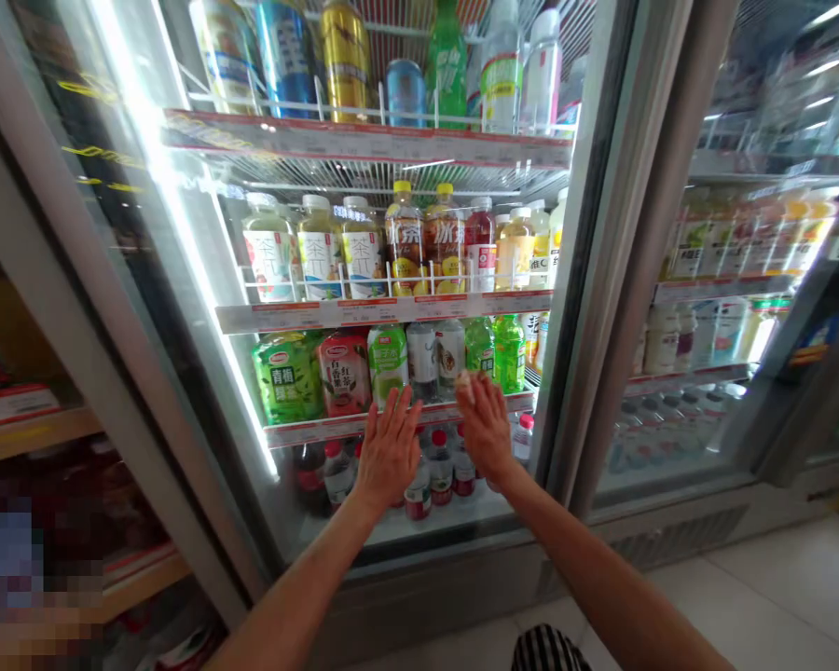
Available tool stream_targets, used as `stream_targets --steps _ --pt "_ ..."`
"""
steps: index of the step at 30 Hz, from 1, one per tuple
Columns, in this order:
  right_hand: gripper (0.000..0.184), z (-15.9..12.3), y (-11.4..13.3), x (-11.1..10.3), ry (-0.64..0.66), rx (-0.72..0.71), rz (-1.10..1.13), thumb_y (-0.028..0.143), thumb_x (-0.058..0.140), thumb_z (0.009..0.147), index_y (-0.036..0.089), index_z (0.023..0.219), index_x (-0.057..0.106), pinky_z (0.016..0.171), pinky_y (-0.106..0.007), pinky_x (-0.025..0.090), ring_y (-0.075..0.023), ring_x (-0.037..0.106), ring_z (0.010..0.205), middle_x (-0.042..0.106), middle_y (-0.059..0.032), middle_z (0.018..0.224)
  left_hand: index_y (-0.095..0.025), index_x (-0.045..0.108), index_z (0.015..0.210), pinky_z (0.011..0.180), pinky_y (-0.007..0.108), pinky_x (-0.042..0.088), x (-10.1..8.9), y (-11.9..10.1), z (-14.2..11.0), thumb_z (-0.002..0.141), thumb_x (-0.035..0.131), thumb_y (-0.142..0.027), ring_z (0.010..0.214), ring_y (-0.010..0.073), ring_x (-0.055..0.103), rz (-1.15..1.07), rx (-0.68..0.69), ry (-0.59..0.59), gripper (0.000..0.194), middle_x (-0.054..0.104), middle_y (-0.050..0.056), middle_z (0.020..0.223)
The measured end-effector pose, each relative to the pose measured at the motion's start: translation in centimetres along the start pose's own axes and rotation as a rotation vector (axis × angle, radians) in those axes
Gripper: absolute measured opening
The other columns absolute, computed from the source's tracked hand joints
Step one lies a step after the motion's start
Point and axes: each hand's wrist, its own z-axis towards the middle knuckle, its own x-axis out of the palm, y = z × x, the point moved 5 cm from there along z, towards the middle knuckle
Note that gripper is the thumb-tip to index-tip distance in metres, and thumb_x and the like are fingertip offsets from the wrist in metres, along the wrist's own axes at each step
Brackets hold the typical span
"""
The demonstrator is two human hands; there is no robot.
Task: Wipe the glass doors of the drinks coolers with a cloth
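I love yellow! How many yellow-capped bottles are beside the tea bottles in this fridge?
2. Both stand side by side on that shelf: one bottle right beside the tea bottles, the other bottle next to it. More may hide behind.

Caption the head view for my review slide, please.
Left hand and right hand spread at the glass door of a drinks cooler.

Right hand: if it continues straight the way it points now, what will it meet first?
Most likely the glass door of the drinks cooler, which the right hand seems almost to touch, though depth is unclear.
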Motion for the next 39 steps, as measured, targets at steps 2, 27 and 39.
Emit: stream_targets --steps 2,27,39 --pt "0.060 -1.4 1.7 0.7 0.136 -0.151 0.017 0.009 0.040 0.083 0.028 0.138 0.025 0.109 -0.047 0.027 -0.0207 0.021 0.136 0.033 -0.0034 0.144 -0.018 0.026 0.137 0.110 0.047 0.018 -0.1 0.3 -0.3 0.079 0.044 -0.013 0.136 0.0227 0.015 0.020 0.026 0.017 0.061 0.031 0.009 0.143" --pt "0.058 6.9 2.5 -0.2 -0.026 -0.044 0.040 0.011 0.039 0.083 0.023 0.138 0.027 0.110 -0.046 0.023 -0.0232 0.016 0.137 0.024 -0.0050 0.147 -0.016 0.025 0.137 0.109 0.049 0.020 -3.3 5.3 -0.9 0.080 0.046 -0.015 0.136 0.0249 0.015 0.050 -0.077 -0.111 0.060 0.028 0.013 0.144" --pt "0.060 10.4 0.3 -1.4 -0.199 0.102 0.055 0.012 0.039 0.083 0.027 0.139 0.024 0.108 -0.049 0.025 -0.0244 0.017 0.137 0.016 -0.0028 0.150 -0.016 0.020 0.139 0.109 0.049 0.020 -5.0 7.2 -0.4 0.081 0.048 -0.019 0.136 0.0257 0.017 0.060 -0.119 -0.169 0.064 0.025 0.014 0.145"
